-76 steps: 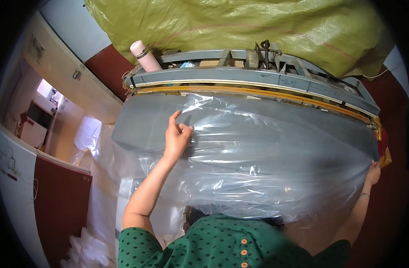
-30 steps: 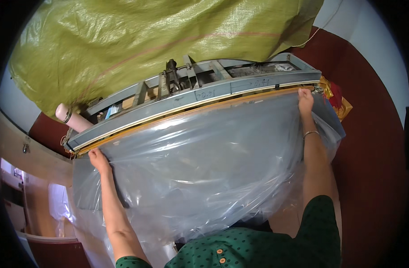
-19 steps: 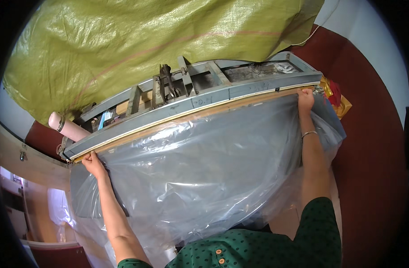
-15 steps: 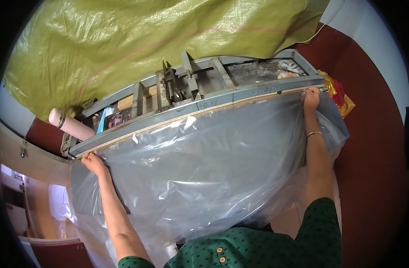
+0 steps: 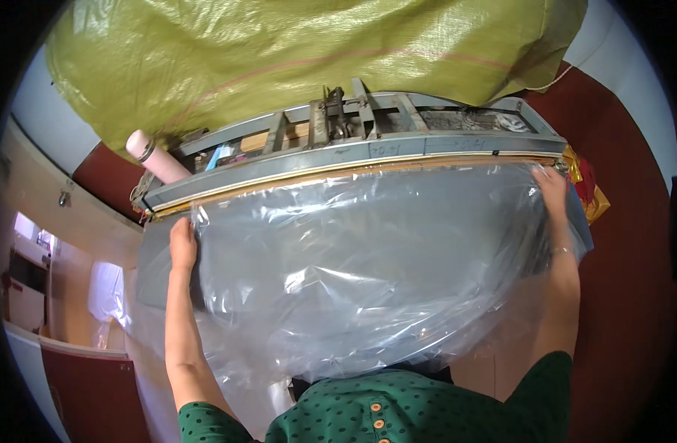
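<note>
A wide clear plastic sheet (image 5: 331, 258) spreads over a grey board (image 5: 155, 258), its far edge along the front bar of a long grey metal frame (image 5: 456, 142). My left hand (image 5: 182, 242) is closed on the left side of the sheet, a little nearer to me than the bar; the sheet's far left corner sticks up beside it. At the far right corner, just below the bar's end, my right hand (image 5: 551, 188) is closed with the plastic between thumb and fingers. The fingertips of both hands are partly hidden. Shiny wrinkles cross the sheet's near half.
Behind the frame hangs a yellow-green woven sheet (image 5: 316, 44). A pink flask (image 5: 157, 157) leans at the frame's left end. Gold and red wrapping (image 5: 591, 193) lies by the right end. A pale cabinet panel (image 5: 65, 173) stands to the left.
Both hands have drawn back from the bar toward me, the left one further. The sheet's far left corner now shows free. The view has shifted, so the frame sits further right.
</note>
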`<action>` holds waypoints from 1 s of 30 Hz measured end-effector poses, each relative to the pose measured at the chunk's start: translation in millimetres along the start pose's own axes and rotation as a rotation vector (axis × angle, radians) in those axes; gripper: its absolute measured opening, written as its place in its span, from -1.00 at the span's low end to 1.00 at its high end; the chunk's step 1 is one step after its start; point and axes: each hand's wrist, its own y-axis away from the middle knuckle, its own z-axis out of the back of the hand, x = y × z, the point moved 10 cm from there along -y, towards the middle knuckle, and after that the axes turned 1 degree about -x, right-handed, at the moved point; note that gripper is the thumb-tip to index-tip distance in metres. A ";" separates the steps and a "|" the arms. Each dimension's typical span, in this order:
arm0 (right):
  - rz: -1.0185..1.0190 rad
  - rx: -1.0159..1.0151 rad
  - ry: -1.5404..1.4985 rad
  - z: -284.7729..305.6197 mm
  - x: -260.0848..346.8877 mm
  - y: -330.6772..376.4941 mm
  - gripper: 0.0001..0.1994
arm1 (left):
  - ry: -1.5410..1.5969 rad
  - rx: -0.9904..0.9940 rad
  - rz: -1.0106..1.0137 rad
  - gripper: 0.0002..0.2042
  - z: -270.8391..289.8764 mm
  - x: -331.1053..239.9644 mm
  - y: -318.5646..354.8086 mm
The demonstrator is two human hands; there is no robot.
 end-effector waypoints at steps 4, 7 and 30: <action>0.000 -0.322 0.007 136.6 -38.0 32.3 -0.74 | 0.205 0.024 -0.025 -0.91 7.1 -73.0 13.8; -0.395 -0.509 0.487 258.5 -99.6 78.3 -0.71 | 0.553 0.085 -0.071 -0.89 7.5 -157.0 26.7; 0.123 0.895 -0.828 -227.6 396.2 258.1 -0.91 | 0.659 0.059 -0.405 -0.65 123.9 -284.6 67.3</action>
